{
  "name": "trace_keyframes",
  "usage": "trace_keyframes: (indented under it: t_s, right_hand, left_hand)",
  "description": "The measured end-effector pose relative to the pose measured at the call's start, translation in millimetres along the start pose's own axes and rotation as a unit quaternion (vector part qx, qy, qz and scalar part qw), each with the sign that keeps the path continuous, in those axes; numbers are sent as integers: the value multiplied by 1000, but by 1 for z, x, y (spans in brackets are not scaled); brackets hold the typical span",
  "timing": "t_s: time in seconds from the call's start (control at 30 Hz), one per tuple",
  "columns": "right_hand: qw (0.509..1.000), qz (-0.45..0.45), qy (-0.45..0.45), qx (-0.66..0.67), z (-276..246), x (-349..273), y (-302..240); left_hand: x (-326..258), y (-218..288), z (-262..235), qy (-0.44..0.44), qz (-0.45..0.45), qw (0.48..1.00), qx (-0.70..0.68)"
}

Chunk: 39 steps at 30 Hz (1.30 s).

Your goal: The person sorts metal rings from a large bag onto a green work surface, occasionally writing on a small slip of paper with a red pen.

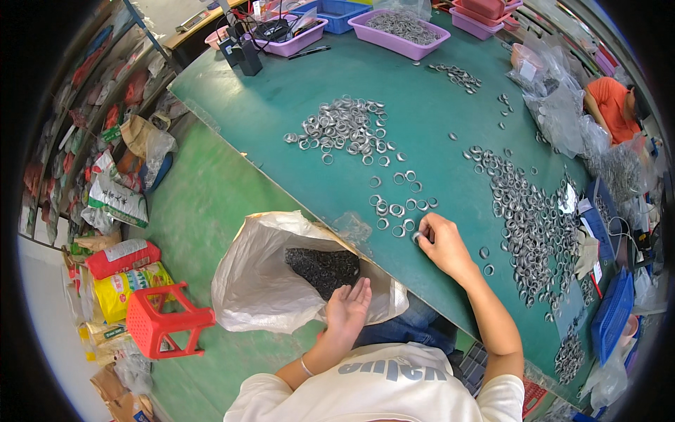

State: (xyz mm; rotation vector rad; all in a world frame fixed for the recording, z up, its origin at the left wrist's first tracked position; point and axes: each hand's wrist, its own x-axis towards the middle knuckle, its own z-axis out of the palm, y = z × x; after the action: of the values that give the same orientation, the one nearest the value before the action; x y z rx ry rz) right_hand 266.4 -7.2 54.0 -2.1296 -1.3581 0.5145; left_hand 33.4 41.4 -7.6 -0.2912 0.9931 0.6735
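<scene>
My right hand [437, 243] rests on the green table [295, 91], its fingertips pinched on a small metal ring [415, 237] at the edge of a loose cluster of metal rings [397, 204]. My left hand [347, 309] is held open, palm up, off the table's edge beside the mouth of a white plastic bag [260, 281]. The bag holds a dark heap of rings [323, 269]. A larger pile of rings [344, 126] lies farther up the table. A long spread of rings [534, 225] runs along the right side.
Purple trays [398, 41] and a blue tray [336, 15] stand at the table's far end. A red plastic stool [163, 320] and stacked sacks [119, 271] sit on the green floor at left. A person in an orange shirt [610, 104] sits at far right. Blue baskets [613, 309] lie near right.
</scene>
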Motion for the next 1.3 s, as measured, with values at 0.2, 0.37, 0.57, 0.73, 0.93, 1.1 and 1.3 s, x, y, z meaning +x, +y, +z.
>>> trace_keyframes:
  t_s: [0.2,0.37,0.57,0.73,0.93,1.1,1.3]
  right_hand:
    - [993,-51,99,27,17,17,-12]
    - [999,11,25,40,8,17,-13]
    - [966,-83,-115,217,18,-19,-50]
    - [989,-66,-32,130,14,-10,-54]
    - [997,-22,66,-33,27,10,-28]
    - [992,79,-30,97,16,24,-27]
    - [995,-39,82,-44,25,43,-27]
  left_hand:
    - [3,2,-10,-64,-41,995,64]
    - [-3,3,-10,-129,-46,983,121]
    - [-13,2,4,-242,-122,955,124]
    - [7,8,-18,-171,-62,981,66]
    - [-6,5,-3,-16,11,999,-50]
    - [-2,6,-10,-66,2,997,33]
    - [-12,2,-1,-89,18,991,101]
